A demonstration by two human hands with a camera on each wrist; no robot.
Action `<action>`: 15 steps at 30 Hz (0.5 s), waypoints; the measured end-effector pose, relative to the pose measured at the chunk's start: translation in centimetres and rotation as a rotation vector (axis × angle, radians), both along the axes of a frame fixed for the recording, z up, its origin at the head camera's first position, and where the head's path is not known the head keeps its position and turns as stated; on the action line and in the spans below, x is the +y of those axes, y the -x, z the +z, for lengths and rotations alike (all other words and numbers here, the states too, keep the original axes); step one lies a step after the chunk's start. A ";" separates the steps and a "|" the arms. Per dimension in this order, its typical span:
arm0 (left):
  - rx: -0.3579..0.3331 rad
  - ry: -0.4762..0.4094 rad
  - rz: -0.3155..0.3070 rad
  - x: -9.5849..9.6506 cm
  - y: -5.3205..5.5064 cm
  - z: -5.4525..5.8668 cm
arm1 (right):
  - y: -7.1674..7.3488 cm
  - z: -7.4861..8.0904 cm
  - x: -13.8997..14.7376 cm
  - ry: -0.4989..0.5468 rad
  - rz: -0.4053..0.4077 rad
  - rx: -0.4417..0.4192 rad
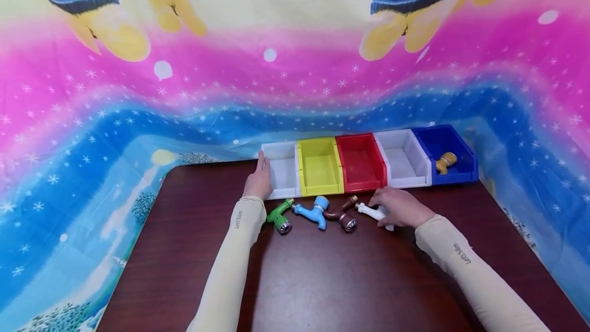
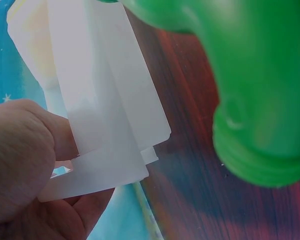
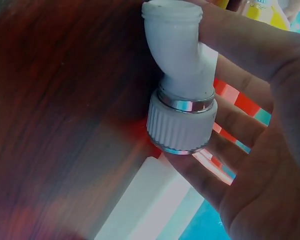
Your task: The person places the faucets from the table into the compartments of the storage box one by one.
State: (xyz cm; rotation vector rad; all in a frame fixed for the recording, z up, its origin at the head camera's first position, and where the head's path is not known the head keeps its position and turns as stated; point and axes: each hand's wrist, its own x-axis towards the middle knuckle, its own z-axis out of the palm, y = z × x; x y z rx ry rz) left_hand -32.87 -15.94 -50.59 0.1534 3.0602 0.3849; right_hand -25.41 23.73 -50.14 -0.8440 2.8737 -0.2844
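Observation:
At the left end of the bin row, my left hand (image 1: 259, 183) grips the side of a white bin (image 1: 283, 172). The left wrist view has the thumb and fingers around the front corner of that bin (image 2: 100, 167). My right hand (image 1: 402, 207) holds a white tap (image 1: 367, 210) low over the table, thumb on one side and fingers behind it. Its ribbed knob with a silver ring (image 3: 182, 122) faces the right wrist camera. Left of it lie a brown tap (image 1: 342, 216), a light blue tap (image 1: 313, 213) and a green tap (image 1: 278, 215), the green one beside my left wrist.
Beyond the taps, the row continues with a yellow bin (image 1: 320, 170), a red bin (image 1: 361, 165), a second white bin (image 1: 403, 163) and a blue bin (image 1: 465, 170). A yellow-brown tap (image 1: 445, 162) lies in the blue bin. Patterned cloth (image 1: 221, 91) hangs behind the dark wooden table (image 1: 322, 281).

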 end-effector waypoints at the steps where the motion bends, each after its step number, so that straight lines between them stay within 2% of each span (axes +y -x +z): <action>1: 0.001 0.002 -0.001 0.0 0.0 0.0 | 0.0 0.1 0.0 -0.003 0.002 0.001; 8: 0.024 0.020 -0.010 0.0 0.0 0.1 | 0.2 0.5 -0.2 -0.050 0.046 0.015; 15: 0.014 0.020 -0.003 0.1 -0.1 0.1 | 0.0 0.9 -0.1 -0.045 0.063 0.020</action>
